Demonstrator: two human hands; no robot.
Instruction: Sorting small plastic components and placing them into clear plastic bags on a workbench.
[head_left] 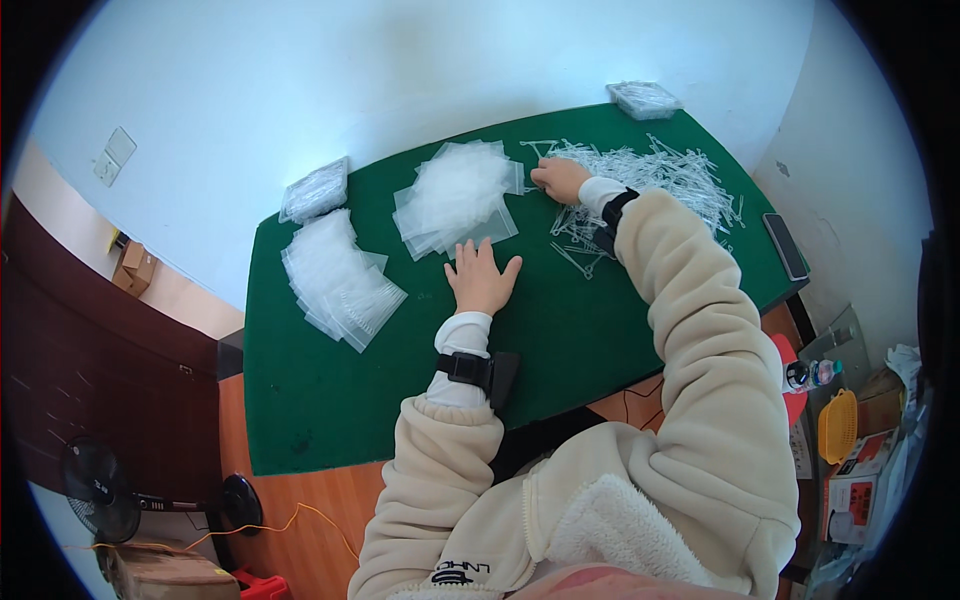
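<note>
In the head view, the left hand (482, 280) is held palm down with its fingers spread and pointed toward the far side, the fingertips set over the near edge of a fanned pile of clear bags (458, 195). The right hand (562, 180) is placed at the left edge of a heap of clear plastic sticks (660, 185), with its fingers curled; whether a stick is pinched between them cannot be told. Just beyond its fingers, a few sticks are seen jutting out to the left.

No single direction is shared by the sticks in the heap, whose long axes are crossed at many angles. Near its near left edge, some loose sticks are laid with their long axes running from far left to near right. In the middle pile, bag corners are turned several ways, one toward the near right.

On the left, a second row of bags (335, 275) is fanned out, its long axis running from the far side toward the near right. Clear wrapped blocks are set at the far left (315, 190) and the far right (645, 100) of the green table (330, 410). By its right edge a dark phone (787, 246) is laid lengthwise, near to far. On the floor at the left, a black fan (98, 490) is seen; at the right, a yellow basket (838, 426).
</note>
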